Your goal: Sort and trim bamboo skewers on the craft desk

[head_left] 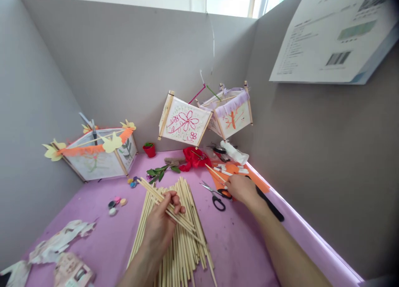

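Several thin wooden sticks (152,189) are gripped in my left hand (165,216), slanting up to the left. Beneath that hand lies a wide spread of similar sticks (184,253) on the purple tablecloth. My right hand (241,189) is closed around the lower end of a single stick (215,173), which points up and left; its fingertips are partly hidden. Just left of this hand lie black-handled scissors (218,201), blades toward the sticks. Under and beyond it is an orange sheet (260,179) with white marker-like pieces (222,170). A long black tool (274,206) passes beside the wrist.
Decorated paper lanterns stand at left (102,160) and hang at centre (187,120). Red crepe paper (195,157), leafy sprigs (162,170) and a small red pot (149,149) sit at the back. Small paint pots (112,211) and torn paper (62,239) lie left. Grey partitions enclose the table.
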### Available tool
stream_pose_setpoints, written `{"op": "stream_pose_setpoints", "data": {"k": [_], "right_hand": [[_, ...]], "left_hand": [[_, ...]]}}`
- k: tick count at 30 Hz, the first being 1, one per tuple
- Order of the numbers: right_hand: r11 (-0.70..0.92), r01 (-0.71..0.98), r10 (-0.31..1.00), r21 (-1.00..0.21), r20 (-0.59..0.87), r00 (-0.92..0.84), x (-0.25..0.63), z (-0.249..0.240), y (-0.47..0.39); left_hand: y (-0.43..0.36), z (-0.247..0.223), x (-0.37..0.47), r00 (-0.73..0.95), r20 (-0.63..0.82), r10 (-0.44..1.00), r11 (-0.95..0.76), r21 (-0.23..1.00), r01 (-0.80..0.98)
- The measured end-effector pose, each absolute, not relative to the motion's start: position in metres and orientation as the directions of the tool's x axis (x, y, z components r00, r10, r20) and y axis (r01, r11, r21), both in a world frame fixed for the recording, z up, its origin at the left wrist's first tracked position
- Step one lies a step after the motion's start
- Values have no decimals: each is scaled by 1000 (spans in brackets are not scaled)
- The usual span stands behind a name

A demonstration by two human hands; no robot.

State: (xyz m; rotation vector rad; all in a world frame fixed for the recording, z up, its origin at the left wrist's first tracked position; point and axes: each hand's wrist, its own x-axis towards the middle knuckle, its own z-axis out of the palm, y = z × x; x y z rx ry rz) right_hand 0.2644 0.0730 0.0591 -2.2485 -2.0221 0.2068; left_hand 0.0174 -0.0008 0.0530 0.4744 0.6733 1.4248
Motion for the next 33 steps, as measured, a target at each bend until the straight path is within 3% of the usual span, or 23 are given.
{"op": "stream_pose_setpoints", "data": {"k": [2,5,8,14,20,24,27,30,33], "right_hand": [[39,929,986,-368,-136,-96,267,72,57],[144,586,876,-798,-173,-451,258,81,36],[65,305,839,-950,-114,-532,225,73,21],[-154,114,864,-981,-190,-467,168,45,10],[-130,42,896,-991,-136,-422,172,33,16],[-213,-231,925,-949,-119,-361,170,32,14],[-333,-370,877,-867,-141,-458,163,33,7],[-402,-344,811,-849,-155,-565,157,33,1],[-333,-214,801,-918,-156,-579,154,30,-1]], "left_hand": [[0,50,16,8,-207,978,150,678,-719],[0,50,18,73,-274,959,238,637,-733],[-2,52,21,181,-221,958,278,577,-768],[-6,57,20,265,-170,949,314,568,-761],[1,55,11,151,-227,962,256,561,-787],[5,55,5,58,-204,977,162,545,-822],[6,58,5,-20,-210,977,104,564,-819],[5,61,7,-46,-206,978,84,580,-810],[4,59,8,2,-190,982,114,586,-802]]}}
